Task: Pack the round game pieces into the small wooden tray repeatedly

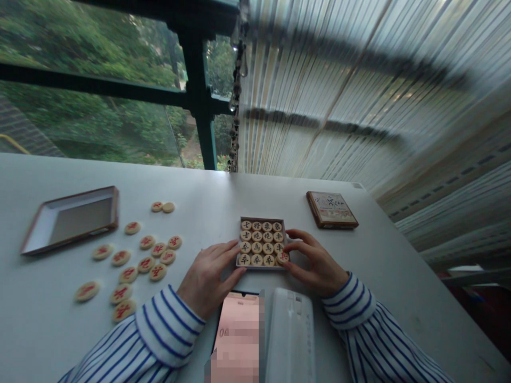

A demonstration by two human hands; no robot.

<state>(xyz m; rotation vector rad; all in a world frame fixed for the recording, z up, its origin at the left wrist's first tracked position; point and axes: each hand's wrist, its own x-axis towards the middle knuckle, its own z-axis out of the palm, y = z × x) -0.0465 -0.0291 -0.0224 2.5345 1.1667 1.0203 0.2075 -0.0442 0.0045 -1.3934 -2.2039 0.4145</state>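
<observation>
In front of me lies a shallow square box (262, 268) packed with rows of wooden Chinese chess pieces (256, 247), mostly with black characters facing up. My left hand (209, 271) steadies its left side, fingertips on the edge and thumb at the near corner. At the near right corner, my right hand (315, 260) has thumb and fingers closed around a red-marked chess piece (283, 257), which sits over the last spot. Other fingers of that hand lie along the box's right edge. More red-marked pieces (146, 264) are scattered on the table to the left.
An open box lid or tray (74, 218) lies tilted at far left. A small closed box (332, 210) sits at the right back. Near me are a phone (239, 330) and a white device (290, 335). The white table (191, 186) ends at a window and curtain.
</observation>
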